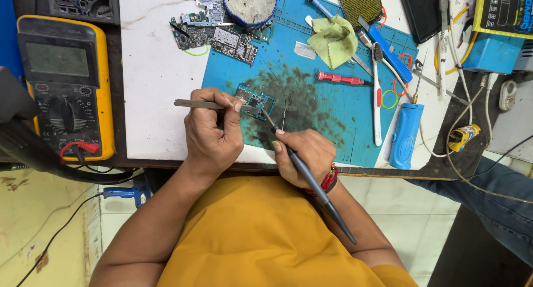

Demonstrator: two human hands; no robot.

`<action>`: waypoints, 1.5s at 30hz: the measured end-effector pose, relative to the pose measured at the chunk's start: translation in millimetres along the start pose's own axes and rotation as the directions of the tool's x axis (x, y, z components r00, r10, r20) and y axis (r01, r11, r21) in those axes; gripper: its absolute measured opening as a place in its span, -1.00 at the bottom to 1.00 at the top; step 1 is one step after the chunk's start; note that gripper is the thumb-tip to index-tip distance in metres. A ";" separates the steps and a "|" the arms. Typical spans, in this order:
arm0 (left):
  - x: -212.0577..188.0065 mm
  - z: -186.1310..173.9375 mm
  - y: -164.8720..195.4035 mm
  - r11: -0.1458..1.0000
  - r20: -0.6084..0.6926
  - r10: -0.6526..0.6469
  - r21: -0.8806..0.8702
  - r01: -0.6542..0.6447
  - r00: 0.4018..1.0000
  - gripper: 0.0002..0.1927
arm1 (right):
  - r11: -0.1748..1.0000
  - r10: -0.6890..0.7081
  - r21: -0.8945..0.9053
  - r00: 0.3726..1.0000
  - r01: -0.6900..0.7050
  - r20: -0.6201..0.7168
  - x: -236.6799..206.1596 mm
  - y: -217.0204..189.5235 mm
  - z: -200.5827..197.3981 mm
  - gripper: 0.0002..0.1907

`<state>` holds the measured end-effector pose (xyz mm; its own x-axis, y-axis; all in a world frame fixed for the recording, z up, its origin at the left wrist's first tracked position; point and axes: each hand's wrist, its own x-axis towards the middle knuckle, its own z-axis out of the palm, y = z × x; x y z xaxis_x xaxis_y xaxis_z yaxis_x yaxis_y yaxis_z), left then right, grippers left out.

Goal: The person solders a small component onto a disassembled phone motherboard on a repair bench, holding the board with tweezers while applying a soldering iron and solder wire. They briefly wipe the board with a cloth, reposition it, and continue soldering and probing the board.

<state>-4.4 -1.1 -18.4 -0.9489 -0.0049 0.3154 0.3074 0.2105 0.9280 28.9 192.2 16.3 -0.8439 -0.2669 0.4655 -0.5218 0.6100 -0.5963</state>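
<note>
In the middle of the frame two hands work over a small circuit board (254, 101) that lies flat on a blue mat (333, 112). The mat lies on a white counter (150, 81) and has a big dark smudge around the board. The left hand (212, 132) is closed around a pair of metal tweezers (202, 104). The tweezers lie almost level and their tips reach the left side of the board. The right hand (304, 152) is closed around a dark soldering iron (311, 181), held like a pen. Its thin tip points up and left and touches the lower right edge of the board, while its long handle runs down to the lower right, past the wrist. A red band (330, 180) sits on that wrist. At the left of the frame a yellow meter (65, 81) with a round dial rests on the dark edge of the counter. At the top middle there are more circuit boards (214, 34) beside a round blue dish (250, 5). A green cloth (333, 41) lies at the upper middle of the mat, and a red screwdriver (340, 78) lies just below it. A toothbrush (377, 92) lies to the right of the screwdriver, pointing up and down. A blue tube-shaped tool (406, 135) rests at the right edge of the mat.
</note>
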 end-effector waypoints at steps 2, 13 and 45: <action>1.0 -0.7 -0.7 1.000 0.002 0.009 0.000 -0.009 1.000 -0.78 | 1.000 -0.003 -0.001 1.000 0.003 -0.003 0.6 0.2 0.5 -0.81; 1.2 -1.4 1.9 1.000 0.008 -0.005 -0.031 0.005 1.000 -0.79 | 1.000 0.004 -0.002 1.000 -0.004 0.011 1.4 -1.8 -0.5 -0.81; 2.8 -1.8 1.3 1.000 0.006 0.011 -0.005 -0.011 1.000 -0.79 | 1.000 -0.001 0.003 1.000 0.000 0.006 2.8 -2.1 0.4 -0.81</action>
<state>-6.5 -2.6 -16.0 -0.9460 0.0034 0.3242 0.3179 0.2060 0.9255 27.6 189.9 18.6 -0.8444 -0.2720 0.4615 -0.5226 0.6080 -0.5977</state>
